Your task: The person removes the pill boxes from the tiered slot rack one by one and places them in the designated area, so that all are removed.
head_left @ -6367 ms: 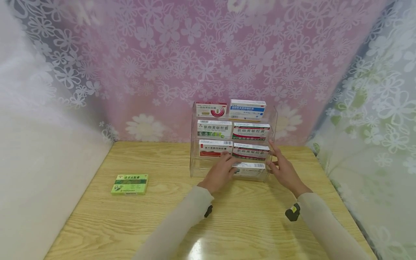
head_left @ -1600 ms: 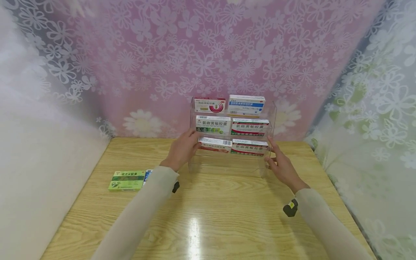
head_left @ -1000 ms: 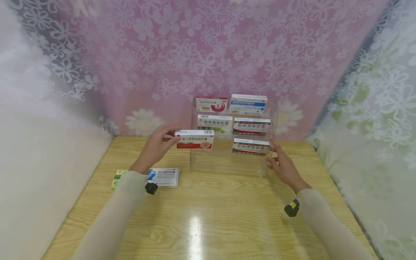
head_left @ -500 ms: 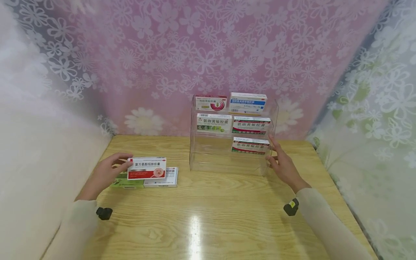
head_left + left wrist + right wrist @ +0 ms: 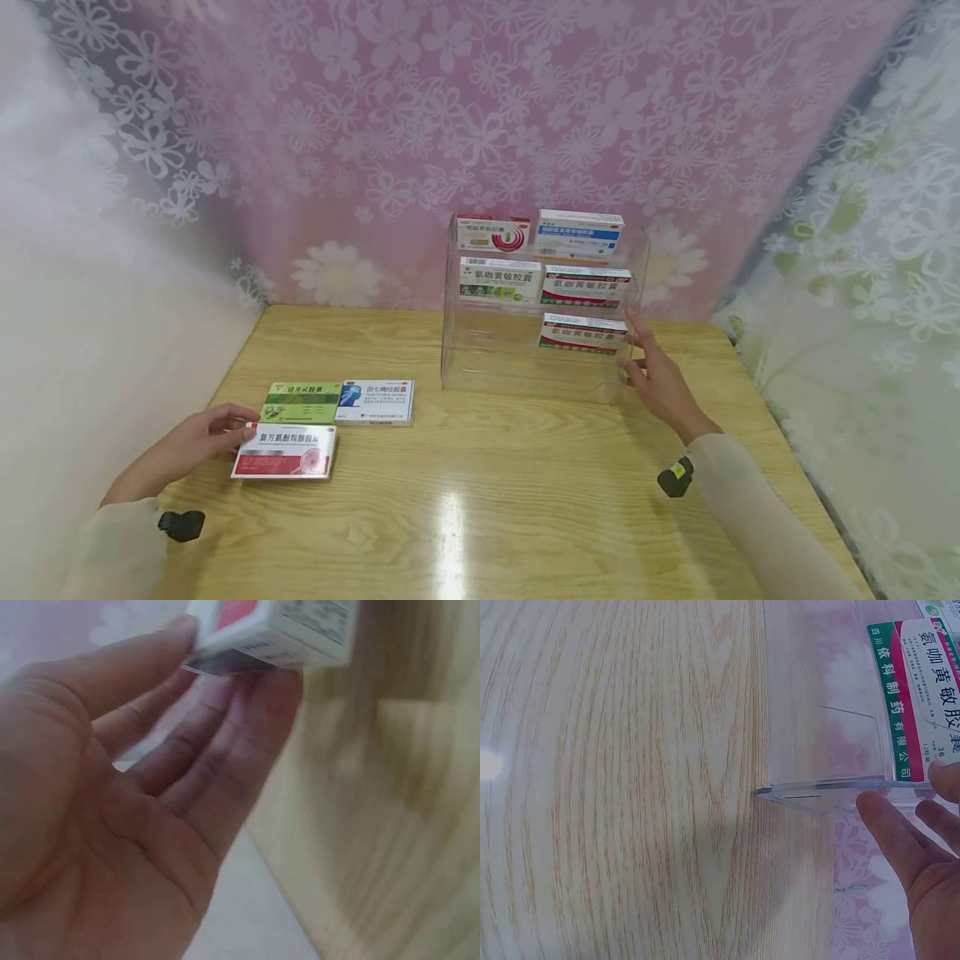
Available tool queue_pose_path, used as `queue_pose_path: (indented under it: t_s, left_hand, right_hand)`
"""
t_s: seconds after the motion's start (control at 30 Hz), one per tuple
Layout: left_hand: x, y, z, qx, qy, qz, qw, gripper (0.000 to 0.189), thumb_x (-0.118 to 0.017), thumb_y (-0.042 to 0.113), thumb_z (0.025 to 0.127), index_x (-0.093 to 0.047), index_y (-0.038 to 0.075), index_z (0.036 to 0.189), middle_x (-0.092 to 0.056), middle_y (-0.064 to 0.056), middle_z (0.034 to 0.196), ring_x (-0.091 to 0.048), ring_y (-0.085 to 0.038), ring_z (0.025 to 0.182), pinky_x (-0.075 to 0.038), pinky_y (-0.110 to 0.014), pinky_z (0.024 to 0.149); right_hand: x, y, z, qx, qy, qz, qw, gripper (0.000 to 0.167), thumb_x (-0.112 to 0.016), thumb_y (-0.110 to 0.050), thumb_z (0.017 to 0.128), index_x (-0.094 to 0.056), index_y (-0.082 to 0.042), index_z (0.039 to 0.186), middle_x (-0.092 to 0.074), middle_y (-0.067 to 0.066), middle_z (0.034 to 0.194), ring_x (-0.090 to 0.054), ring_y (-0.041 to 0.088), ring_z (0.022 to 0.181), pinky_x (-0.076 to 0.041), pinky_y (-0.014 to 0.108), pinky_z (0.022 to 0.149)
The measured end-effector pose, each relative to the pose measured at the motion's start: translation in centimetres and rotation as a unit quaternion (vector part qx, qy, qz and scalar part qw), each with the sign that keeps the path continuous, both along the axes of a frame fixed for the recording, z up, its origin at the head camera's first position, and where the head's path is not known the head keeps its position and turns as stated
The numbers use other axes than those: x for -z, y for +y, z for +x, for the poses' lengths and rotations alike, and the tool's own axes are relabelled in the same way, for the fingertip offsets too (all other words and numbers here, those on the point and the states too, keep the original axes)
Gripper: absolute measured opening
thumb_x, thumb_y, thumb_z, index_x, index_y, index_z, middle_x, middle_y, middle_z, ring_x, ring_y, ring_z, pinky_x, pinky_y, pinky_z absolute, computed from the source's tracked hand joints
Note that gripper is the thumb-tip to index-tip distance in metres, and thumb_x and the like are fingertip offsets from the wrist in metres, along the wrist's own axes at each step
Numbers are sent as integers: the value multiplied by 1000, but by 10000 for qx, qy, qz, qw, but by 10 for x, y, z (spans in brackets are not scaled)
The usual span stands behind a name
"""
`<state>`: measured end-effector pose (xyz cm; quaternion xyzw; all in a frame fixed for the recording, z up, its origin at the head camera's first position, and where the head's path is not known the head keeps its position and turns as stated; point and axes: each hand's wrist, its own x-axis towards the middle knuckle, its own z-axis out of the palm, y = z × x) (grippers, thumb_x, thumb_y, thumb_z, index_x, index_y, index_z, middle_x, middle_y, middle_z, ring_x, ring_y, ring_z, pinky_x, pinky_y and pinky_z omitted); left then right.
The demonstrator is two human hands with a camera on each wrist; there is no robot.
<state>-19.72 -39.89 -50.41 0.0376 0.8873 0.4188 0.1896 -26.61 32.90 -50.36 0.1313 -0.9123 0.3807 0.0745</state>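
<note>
My left hand (image 5: pixel 183 446) pinches one end of a white-and-red medicine box (image 5: pixel 285 452) between thumb and fingers. The box tilts close over the table, just in front of a green medicine box (image 5: pixel 300 402). In the left wrist view, its printed end (image 5: pixel 315 622) shows beyond my fingertips. A white-and-blue medicine box (image 5: pixel 377 402) lies flat beside the green one. My right hand (image 5: pixel 663 387) touches the right side of a clear tiered display rack (image 5: pixel 480 367), thumb and fingers spread along the side panel. A red, green and white medicine box (image 5: pixel 915 697) sits in the rack near that hand.
Several other medicine boxes stand in the rack's upper tiers, among them a blue-and-white one (image 5: pixel 579 236) and a green-and-white one (image 5: pixel 499 280). The wooden table (image 5: pixel 525 500) is bounded by a pink floral backdrop (image 5: pixel 420 167) behind and pale curtains at both sides.
The white-and-blue box and then the white-and-red box have left the rack. My left hand has carried the latter leftward and down, beside the green box. My right hand stays at the rack.
</note>
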Motion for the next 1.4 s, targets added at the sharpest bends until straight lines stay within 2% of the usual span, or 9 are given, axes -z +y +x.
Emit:
queue_pose_path:
  t_s: [0.1, 0.3, 0.43, 0.6, 0.83, 0.97, 1.07, 1.2, 1.4]
  left_hand:
    - [8, -5, -3, -119, -180, 89, 9997, 51, -60, 26, 115, -46, -9, 149, -70, -29, 131, -75, -24, 108, -67, -36, 84]
    - [20, -7, -8, -263, -148, -148, 9994, 55, -53, 26, 117, -35, -11, 153, -63, -36, 136, -73, -32, 112, -65, -34, 80]
    - [22, -5, -9, -219, -3, -330, 9992, 66, -53, 31, 117, -27, -11, 161, -57, -39, 141, -71, -35, 116, -66, -34, 81]
    - [22, -1, -11, -265, -47, -367, 9990, 77, -61, 36, 114, -24, -9, 165, -53, -41, 144, -73, -34, 112, -68, -37, 80]
    - [25, 3, -14, -315, 85, -593, 9977, 74, -67, 27, 111, -30, -9, 163, -55, -37, 137, -70, -35, 110, -68, -38, 79]
    - [24, 5, -14, -275, 179, -742, 9967, 74, -66, 31, 111, -31, -9, 162, -56, -37, 138, -69, -38, 112, -67, -39, 81]
    - [20, 9, -14, -217, 506, -1079, 9926, 74, -65, 35, 111, -34, -9, 162, -54, -39, 140, -66, -47, 116, -65, -48, 86]
    - [12, 23, -15, -372, 1286, -1445, 9804, 66, -63, 35, 112, -43, -6, 159, -48, -41, 145, -56, -57, 123, -58, -64, 90]
    - [-9, 63, -29, -490, 2304, -1188, 9646, 45, -61, 24, 113, -58, -2, 150, -51, -34, 147, -55, -51, 125, -54, -67, 96]
  right_hand:
    - [-1, 0, 0, 18, 14, 25, 10000, 86, -55, -8, 114, -3, -34, 177, -39, 38, 164, -72, 57, 116, -68, 51, 83]
    - [-2, -2, 1, 80, 12, 25, 10000, 85, -55, -9, 115, -4, -36, 177, -41, 36, 164, -73, 55, 113, -68, 50, 83]
    - [-2, -2, 1, 71, 37, 37, 10000, 83, -54, -9, 115, -4, -33, 177, -43, 35, 164, -73, 55, 113, -68, 50, 82]
    - [-2, -2, -1, 38, 121, 25, 9999, 84, -54, -6, 114, -5, -33, 177, -43, 36, 163, -73, 56, 113, -68, 51, 82]
    - [1, -1, -2, 26, 68, 84, 9999, 87, -55, -7, 114, -3, -36, 177, -41, 38, 163, -72, 57, 114, -67, 54, 84]
    - [1, 0, -1, 22, 124, 39, 9999, 85, -55, -7, 114, -4, -33, 177, -42, 37, 162, -73, 57, 113, -67, 54, 83]
    - [0, 1, 0, -9, 148, 13, 9999, 83, -55, -7, 114, -6, -29, 177, -43, 37, 161, -73, 57, 112, -67, 54, 83]
    - [-1, 0, 1, -39, 133, 9, 9999, 82, -56, -6, 114, -8, -25, 177, -43, 36, 161, -73, 56, 112, -67, 55, 84]
    - [0, 0, 2, 45, 104, 14, 9999, 81, -56, -7, 114, -10, -27, 177, -45, 35, 161, -74, 53, 112, -67, 52, 83]
